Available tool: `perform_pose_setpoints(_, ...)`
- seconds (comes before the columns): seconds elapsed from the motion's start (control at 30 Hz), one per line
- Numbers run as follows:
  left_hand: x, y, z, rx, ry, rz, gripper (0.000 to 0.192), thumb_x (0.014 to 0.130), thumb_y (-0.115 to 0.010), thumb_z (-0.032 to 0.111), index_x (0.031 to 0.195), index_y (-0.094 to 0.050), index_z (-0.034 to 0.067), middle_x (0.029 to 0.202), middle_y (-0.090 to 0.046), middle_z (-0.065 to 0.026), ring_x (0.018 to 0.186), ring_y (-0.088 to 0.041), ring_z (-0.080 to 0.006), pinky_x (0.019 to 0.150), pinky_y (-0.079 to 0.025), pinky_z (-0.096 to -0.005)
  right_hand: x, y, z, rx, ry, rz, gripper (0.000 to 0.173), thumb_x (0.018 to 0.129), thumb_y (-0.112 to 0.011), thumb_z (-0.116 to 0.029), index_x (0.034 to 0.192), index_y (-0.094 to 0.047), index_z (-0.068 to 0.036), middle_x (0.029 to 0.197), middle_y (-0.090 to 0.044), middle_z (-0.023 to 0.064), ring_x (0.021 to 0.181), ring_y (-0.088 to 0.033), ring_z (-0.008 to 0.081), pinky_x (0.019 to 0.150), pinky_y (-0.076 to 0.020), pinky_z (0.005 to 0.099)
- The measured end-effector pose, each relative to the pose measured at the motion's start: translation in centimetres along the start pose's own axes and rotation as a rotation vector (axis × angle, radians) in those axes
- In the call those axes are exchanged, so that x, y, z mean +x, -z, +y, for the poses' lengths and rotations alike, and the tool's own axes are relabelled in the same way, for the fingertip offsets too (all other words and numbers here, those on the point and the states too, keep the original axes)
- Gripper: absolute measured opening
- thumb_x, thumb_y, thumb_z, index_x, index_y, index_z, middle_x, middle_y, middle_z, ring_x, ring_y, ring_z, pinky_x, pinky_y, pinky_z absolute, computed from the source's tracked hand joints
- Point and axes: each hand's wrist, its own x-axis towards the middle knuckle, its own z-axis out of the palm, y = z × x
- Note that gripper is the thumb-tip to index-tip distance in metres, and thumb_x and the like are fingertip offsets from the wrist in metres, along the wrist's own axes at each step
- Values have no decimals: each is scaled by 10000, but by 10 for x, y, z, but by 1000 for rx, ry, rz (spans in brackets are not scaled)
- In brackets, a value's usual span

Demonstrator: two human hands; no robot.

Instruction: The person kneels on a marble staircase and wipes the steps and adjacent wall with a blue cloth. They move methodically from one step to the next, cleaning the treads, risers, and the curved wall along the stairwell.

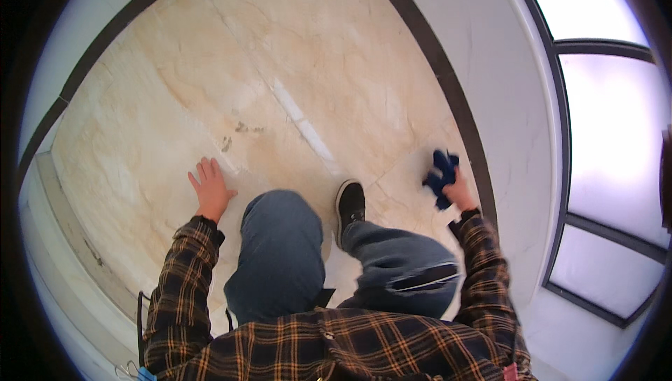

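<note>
My right hand (459, 192) grips a bunched dark blue cloth (441, 177) near the wall's dark baseboard. The cloth is crumpled, and its edges blur slightly against the floor. On the other side, my left hand (212, 184) is bare, with its fingers spread and nothing held. It is over the beige marble-patterned floor (325, 66); whether the palm presses on it I cannot tell. Dark smudges (241, 128) mark the floor ahead of my left hand. Between my hands are my bent knees in jeans (281, 239) and one black shoe (350, 200).
A dark baseboard (446, 74) edges the floor along the right and far walls. Frosted window panes (614, 134) in dark frames stand at the right. Pale steps or ledges (68, 265) run down the left side. A bright light reflection (302, 121) crosses the floor.
</note>
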Motion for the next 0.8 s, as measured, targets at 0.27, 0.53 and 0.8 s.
perform_pose_setpoints(0.27, 86, 10, 41, 48, -79, -50, 1100, 620, -849, 431, 1402, -315, -128, 1446, -309, -318, 1390, -235, -454, 1167, -144, -535, 101, -149, -67, 92, -345, 342, 893, 681, -678, -286, 1448, -294, -41, 1331, -340, 347, 1108, -484, 539, 940, -444, 528)
perform_pose_setpoints(0.53, 139, 9, 74, 130, -46, -86, 1122, 633, -835, 462, 1414, -293, -134, 1488, -220, -333, 1416, -165, -463, 1180, -139, -499, 362, -28, -289, 27, 77, 314, 765, 734, -628, -363, 1398, -396, -61, 1273, -462, 303, 1102, -524, 513, 918, -463, 531)
perform_pose_setpoints(0.8, 181, 17, 157, 231, -45, -238, 1131, 674, -798, 501, 1439, -249, -125, 1522, -125, -348, 1434, -78, -481, 1188, -109, -485, 561, -1, -360, -152, 674, 338, 621, 733, -606, -195, 1342, -493, -155, 1310, -484, 205, 1109, -517, 470, 895, -486, 521)
